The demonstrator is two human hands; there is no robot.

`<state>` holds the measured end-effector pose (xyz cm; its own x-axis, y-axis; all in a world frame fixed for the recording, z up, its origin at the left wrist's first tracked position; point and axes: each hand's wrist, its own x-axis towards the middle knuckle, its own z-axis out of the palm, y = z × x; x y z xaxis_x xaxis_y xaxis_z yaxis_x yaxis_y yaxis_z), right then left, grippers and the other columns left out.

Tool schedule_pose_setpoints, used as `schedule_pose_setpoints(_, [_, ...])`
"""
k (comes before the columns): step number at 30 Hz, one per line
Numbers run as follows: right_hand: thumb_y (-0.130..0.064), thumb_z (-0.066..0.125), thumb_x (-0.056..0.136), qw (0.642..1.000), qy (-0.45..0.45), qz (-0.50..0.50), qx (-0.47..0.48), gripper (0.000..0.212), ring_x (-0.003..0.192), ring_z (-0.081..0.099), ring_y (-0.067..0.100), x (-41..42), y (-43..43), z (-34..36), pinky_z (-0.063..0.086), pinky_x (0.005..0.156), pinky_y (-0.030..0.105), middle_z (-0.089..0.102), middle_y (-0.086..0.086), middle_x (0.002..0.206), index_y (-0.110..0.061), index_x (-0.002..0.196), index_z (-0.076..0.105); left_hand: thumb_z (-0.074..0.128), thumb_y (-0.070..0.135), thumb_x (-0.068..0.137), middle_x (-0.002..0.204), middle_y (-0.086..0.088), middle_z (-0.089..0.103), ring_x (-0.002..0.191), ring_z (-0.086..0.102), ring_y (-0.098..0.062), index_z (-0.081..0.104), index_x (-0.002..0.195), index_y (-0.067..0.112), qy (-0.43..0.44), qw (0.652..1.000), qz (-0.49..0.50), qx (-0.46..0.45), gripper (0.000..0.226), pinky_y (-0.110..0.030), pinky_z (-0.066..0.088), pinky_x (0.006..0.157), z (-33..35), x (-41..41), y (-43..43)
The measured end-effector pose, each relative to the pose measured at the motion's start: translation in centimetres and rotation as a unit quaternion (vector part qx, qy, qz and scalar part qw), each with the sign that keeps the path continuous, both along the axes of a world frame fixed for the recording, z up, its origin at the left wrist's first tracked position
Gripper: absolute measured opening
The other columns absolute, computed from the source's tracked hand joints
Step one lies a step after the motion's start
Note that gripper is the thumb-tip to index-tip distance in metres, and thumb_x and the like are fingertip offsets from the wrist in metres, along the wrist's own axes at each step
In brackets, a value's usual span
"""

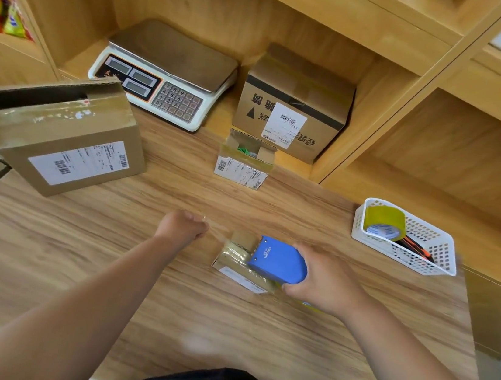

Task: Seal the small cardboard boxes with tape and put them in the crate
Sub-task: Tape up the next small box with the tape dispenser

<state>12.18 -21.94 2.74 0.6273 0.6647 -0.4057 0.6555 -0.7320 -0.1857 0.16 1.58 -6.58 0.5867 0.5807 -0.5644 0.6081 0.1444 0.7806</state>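
the sealing step is in hand on 1 small cardboard box, which lies on the wooden surface near the middle, just in front of the person. the right hand grips a blue tape dispenser, fingers and thumb wrapped round its body, and holds it down on top of the box. the left hand sits just left of the box with its fingers curled tight; it seems to pinch the free end of a clear tape strip drawn out from the dispenser, though the strip is faint and blurred. the box top already looks glossy with tape. a 2nd small box stands further off at the centre with its flaps up and something green inside, so it is not yet sealed. a white basket on the right holds a spare tape roll and an orange cutter; a scale and 2 larger cartons stand at the far and left edges. no crate can be picked out with certainty. the next move likely calls for laying the strip flat over the box edge, keeping it taut, and tearing it against the dispenser's blade before the box goes to the crate.
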Motion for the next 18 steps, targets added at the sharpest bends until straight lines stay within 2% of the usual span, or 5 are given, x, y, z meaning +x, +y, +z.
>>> schedule_pose_setpoints(7, [-0.05, 0.066, 0.063, 1.0, 0.004, -0.01, 0.0, 0.056, 0.095, 0.055, 0.015, 0.0, -0.1, -0.3, 0.047, 0.078, 0.031, 0.059, -0.015, 0.1, -0.037, 0.115, 0.048, 0.065, 0.014, 0.078, 0.049, 0.003, 0.044, 0.051, 0.038, -0.016, 0.047, 0.048, 0.016, -0.003, 1.0, 0.026, 0.007, 0.036, -0.025, 0.034, 0.057, -0.2, 0.7, -0.3])
schedule_pose_setpoints(18, [-0.048, 0.067, 0.067, 1.0, -0.013, -0.006, -0.008, 0.055, 0.096, 0.056, 0.017, -0.2, 0.1, -0.2, 0.043, 0.073, 0.028, 0.061, -0.012, 0.103, -0.035, 0.117, 0.049, 0.068, 0.015, 0.082, 0.048, 0.003, 0.043, 0.048, 0.037, -0.016, 0.049, 0.049, 0.017, 0.024, 0.999, 0.021, 0.018, 0.038, -0.024, 0.03, 0.053, -1.7, 0.7, -1.1])
